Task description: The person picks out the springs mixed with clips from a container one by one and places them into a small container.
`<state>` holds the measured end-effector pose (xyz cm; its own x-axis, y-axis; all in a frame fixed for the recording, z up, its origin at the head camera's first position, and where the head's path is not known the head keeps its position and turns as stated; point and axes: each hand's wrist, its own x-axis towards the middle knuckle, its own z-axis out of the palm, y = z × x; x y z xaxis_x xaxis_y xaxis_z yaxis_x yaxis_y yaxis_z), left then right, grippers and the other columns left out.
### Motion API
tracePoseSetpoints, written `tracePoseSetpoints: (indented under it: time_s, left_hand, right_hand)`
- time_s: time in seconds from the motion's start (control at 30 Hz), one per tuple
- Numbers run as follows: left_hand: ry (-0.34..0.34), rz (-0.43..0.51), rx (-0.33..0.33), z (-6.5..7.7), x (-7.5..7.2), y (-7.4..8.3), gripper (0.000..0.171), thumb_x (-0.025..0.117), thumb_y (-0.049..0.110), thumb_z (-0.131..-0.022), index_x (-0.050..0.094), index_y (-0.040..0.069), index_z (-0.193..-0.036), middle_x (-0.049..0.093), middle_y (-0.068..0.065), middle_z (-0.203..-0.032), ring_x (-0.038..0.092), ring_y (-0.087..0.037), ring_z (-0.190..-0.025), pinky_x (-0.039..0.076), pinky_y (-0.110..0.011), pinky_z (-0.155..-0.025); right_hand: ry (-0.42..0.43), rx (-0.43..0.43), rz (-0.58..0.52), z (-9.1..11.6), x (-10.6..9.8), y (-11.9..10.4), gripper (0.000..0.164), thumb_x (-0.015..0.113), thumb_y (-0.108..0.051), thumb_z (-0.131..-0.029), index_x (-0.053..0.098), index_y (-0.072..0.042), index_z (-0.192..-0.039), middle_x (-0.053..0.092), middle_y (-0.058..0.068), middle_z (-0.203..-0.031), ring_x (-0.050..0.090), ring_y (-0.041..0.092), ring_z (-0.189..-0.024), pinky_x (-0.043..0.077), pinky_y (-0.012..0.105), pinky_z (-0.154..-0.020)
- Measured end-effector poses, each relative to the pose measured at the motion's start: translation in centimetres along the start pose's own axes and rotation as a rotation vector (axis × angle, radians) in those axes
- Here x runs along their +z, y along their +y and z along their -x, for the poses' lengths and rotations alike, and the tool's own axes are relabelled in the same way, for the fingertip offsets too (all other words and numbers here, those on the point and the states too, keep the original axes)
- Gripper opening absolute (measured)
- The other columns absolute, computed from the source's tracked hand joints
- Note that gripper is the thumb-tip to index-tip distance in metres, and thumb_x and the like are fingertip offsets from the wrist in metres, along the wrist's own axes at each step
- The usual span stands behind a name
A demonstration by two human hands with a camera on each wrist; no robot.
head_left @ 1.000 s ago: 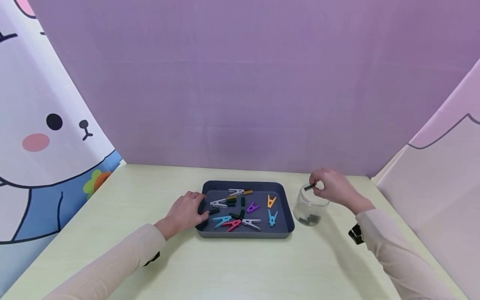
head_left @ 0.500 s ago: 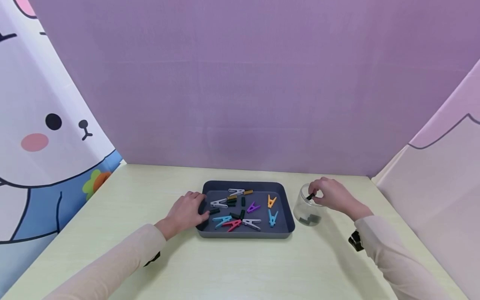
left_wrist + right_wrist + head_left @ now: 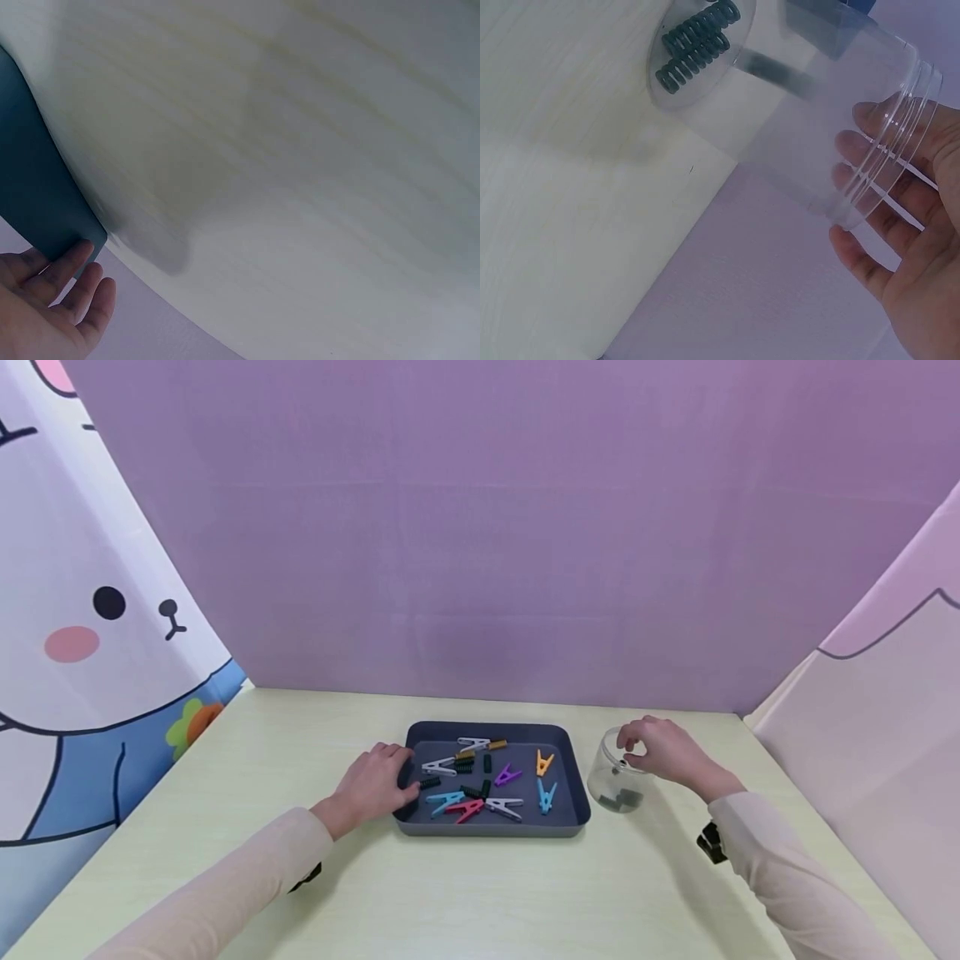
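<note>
Head: right hand [image 3: 663, 747] at jar [image 3: 602, 779] mouth, fingers let go since last frame. Left hand [image 3: 371, 785] rests on tray [image 3: 491, 830] rim, fingers relaxed. Tray springs [image 3: 487, 763] and clips [image 3: 507, 774] unmoved.
Left wrist: fingers touch tray's corner, nothing pinched.
Right wrist: fingers loose round jar's rim; dropped spring [image 3: 776, 75] blurred, probably mid-fall, short of bottom springs [image 3: 694, 64]. One more released into jar; tray's remain.
</note>
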<state>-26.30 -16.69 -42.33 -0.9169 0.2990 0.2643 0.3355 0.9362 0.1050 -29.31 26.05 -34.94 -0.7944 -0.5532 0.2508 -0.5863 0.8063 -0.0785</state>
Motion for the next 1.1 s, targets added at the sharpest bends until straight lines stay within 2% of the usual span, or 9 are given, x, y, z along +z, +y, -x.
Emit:
tracePoseSetpoints:
  time_s: [0.5, 1.1]
  left_hand:
    - [0.009, -0.009, 0.004, 0.0, 0.1, 0.0, 0.053, 0.063, 0.042, -0.078, 0.058, 0.005, -0.115, 0.061, -0.012, -0.115, 0.055, -0.028, -0.106, 0.047, -0.043, -0.088]
    - [0.011, -0.005, 0.009, 0.1, -0.1, 0.0, 0.053, 0.063, 0.042, -0.078, 0.058, 0.005, -0.115, 0.061, -0.012, -0.114, 0.055, -0.028, -0.106, 0.047, -0.043, -0.087]
  right_hand:
    - [0.009, -0.005, 0.003, 0.0, -0.1, -0.1, 0.012, 0.071, -0.006, -0.071, 0.066, -0.009, -0.081, 0.064, -0.002, -0.076, 0.058, 0.015, -0.072, 0.046, 0.034, -0.065]
    - [0.09, -0.045, 0.029, -1.9, -1.6, -1.8, 0.012, 0.07, -0.008, -0.073, 0.066, -0.01, -0.084, 0.063, 0.0, -0.077, 0.058, 0.019, -0.075, 0.047, 0.037, -0.068]
